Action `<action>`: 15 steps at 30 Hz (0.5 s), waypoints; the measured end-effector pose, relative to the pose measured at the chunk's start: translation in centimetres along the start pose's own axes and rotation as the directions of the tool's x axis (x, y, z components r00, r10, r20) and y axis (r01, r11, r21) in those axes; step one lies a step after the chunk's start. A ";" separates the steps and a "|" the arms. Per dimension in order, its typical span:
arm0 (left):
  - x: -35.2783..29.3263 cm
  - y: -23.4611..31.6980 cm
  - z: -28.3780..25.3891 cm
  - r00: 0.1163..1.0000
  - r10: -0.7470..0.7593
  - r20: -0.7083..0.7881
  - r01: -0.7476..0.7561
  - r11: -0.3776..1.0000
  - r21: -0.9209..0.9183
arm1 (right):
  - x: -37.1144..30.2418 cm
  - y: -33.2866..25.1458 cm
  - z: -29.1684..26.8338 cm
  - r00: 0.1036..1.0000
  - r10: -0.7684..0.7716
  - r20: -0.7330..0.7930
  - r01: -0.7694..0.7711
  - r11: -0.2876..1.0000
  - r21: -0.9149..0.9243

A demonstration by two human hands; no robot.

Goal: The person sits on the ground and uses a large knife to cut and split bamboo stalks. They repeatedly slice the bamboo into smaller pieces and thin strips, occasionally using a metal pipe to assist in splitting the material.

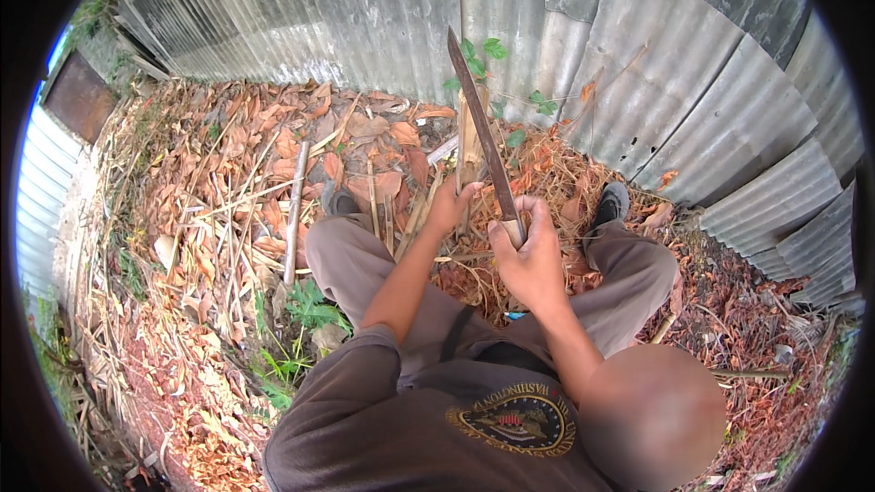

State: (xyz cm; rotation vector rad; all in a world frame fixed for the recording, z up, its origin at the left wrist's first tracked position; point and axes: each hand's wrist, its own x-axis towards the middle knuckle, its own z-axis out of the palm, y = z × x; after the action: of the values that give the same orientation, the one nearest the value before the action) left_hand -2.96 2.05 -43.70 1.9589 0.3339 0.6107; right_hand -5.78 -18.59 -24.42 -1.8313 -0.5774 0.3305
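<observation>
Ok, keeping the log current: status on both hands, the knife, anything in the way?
Right fingers closed on knife, blade pointing away. Left fingers beside blade, grip unclear. Green leaves behind blade.

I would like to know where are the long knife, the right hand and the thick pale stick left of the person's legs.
Long knife [485,135], head view: middle of the blade.
Right hand [534,262], head view: middle of the hand.
Thick pale stick [296,210], head view: middle of its length.

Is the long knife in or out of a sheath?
Out: the long knife is bare from tip to handle, which the right hand grips.
</observation>
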 end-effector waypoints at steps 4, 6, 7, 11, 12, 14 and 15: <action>1.3 -2.2 0.5 0.993 0.097 -0.065 -0.097 0.995 -0.004 | -0.1 -0.5 1.2 0.999 -0.026 0.027 0.009 0.854 0.520; 2.3 -3.7 0.3 0.996 0.068 -0.057 -0.070 0.997 -0.026 | 0.4 1.0 2.2 0.969 -0.212 -0.130 0.244 0.909 0.338; 2.5 -4.3 0.2 0.998 0.038 -0.042 -0.040 0.998 -0.054 | 0.5 1.3 2.5 0.932 -0.309 -0.189 0.348 0.909 0.229; 3.4 -4.9 0.5 0.999 0.033 -0.020 -0.034 0.999 -0.017 | 2.0 1.9 2.9 0.978 -0.089 -0.191 0.126 0.972 0.197; 3.2 -4.6 0.8 1.000 -0.006 0.008 0.007 0.998 -0.056 | 2.5 3.1 3.1 0.990 -0.012 -0.144 0.052 0.960 0.276; 3.1 -4.7 0.7 1.000 0.008 -0.028 -0.009 0.999 -0.049 | 2.9 3.4 3.0 0.994 0.017 -0.108 0.010 0.969 0.248; 3.1 -4.7 0.7 0.999 0.014 -0.047 -0.017 0.999 -0.045 | 2.7 3.2 3.0 0.992 -0.024 -0.127 0.054 0.970 0.238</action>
State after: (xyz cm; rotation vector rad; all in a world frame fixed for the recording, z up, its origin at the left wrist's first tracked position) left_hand 0.14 5.08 -47.33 1.9074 0.3310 0.6690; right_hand -4.24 -15.48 -28.31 -1.5917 -0.4654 0.2472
